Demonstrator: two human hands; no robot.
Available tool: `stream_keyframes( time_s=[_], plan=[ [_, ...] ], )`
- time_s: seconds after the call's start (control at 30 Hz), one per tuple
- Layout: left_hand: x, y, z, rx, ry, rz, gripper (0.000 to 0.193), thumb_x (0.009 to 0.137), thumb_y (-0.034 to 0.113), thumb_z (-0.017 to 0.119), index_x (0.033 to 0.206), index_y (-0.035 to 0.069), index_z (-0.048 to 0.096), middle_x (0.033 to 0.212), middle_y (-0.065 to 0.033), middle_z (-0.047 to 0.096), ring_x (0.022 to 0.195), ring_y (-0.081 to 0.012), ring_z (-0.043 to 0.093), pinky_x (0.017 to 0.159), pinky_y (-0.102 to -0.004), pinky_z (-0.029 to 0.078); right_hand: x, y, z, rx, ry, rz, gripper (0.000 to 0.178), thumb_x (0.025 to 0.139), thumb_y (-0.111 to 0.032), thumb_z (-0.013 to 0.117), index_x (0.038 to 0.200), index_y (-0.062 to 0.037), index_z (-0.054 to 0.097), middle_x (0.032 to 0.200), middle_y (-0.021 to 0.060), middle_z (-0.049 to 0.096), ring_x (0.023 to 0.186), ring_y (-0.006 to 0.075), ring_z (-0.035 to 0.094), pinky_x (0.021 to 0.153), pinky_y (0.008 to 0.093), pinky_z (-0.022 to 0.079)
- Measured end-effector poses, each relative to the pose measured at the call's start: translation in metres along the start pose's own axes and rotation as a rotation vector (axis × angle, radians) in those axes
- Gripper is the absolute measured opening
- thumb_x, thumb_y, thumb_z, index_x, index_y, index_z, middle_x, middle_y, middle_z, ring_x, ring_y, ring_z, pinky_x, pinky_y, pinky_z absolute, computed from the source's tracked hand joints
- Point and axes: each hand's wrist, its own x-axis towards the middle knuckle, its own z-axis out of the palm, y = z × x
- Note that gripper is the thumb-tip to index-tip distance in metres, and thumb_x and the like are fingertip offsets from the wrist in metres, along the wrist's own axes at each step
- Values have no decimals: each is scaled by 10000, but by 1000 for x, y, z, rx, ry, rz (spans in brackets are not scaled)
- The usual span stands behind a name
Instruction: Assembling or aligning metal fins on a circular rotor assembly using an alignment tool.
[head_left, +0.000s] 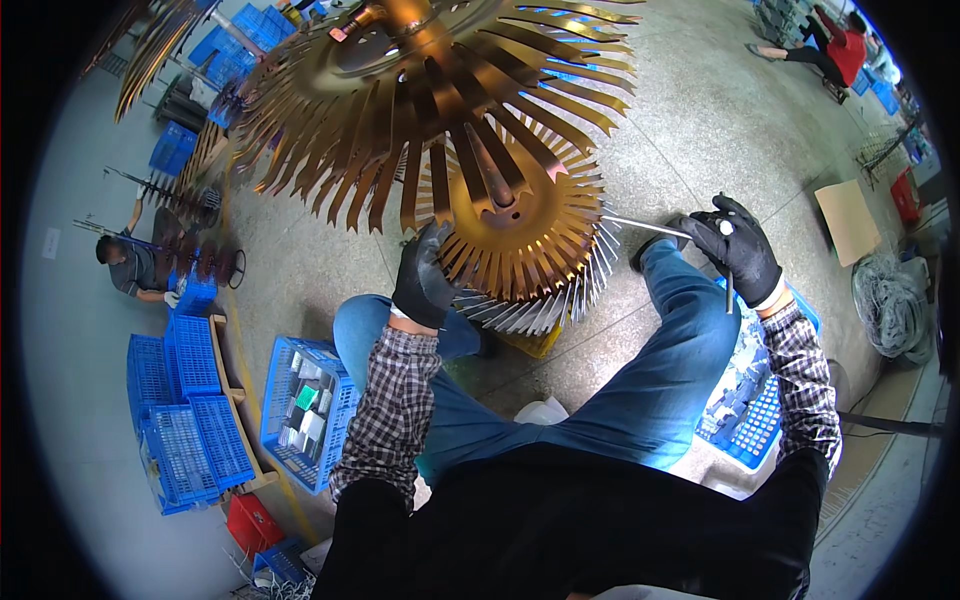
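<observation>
In front of me a bronze-coloured disc (525,215) with slotted fins round its rim sits on a central shaft (490,165). Its left edge is gripped by my left hand (425,277), in a black glove, with some fingertips hidden. A larger disc (440,100) of the same kind hangs above, nearer the camera. Below both shows a ring of silver fins (530,315). My right hand (738,248), also black-gloved, is closed round a thin metal rod tool (648,227). The rod's far end reaches the right rim of the finned parts; whether it touches them I cannot tell.
A blue crate (345,385) of small parts stands by my left leg, another blue crate (765,430) by my right. Stacked blue crates (200,430) and a red box (253,523) are farther left. Cardboard (848,222) lies at right. Two people sit working farther off.
</observation>
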Motion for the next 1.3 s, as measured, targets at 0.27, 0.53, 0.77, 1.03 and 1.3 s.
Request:
stream_keyframes(
  time_s=[0.27,0.53,0.77,1.03,1.3],
  plan=[
    [-1,-13,-3,106,2,64,578,759,77,826,1295,-3,626,1110,-173,714,898,-331,712,787,-377,573,0,-4,-3,9,-13,-1,489,905,-186,642,1389,-141,587,1141,103,725,998,302,691,1098,509,469],
    [-1,-10,-2,80,-1,55,563,761,77,824,1284,-4,630,1094,-176,715,888,-336,711,780,-385,571,-3,-3,1,82,18,15,497,891,-170,668,1382,-133,605,1115,113,726,980,307,686,1060,492,494],
    [1,-10,-3,87,-8,66,562,759,78,825,1280,-4,632,1085,-172,717,874,-335,712,772,-388,572,-1,-4,-2,164,66,11,501,873,-159,702,1368,-113,637,1039,126,717,938,323,667,934,447,534],
    [1,-7,-2,93,-18,38,563,755,48,817,1284,-5,629,1080,-168,718,864,-310,716,759,-369,582,-2,-7,-4,269,85,58,500,882,-151,703,1377,-116,644,1010,124,708,920,325,656,863,422,533],
    [0,-7,-2,82,-1,26,561,753,24,808,1283,-6,627,1076,-162,719,863,-287,719,743,-355,589,-7,-8,-4,360,-16,169,522,873,-125,711,1391,-130,644,1054,116,713,938,304,664,866,393,535]
  ],
)
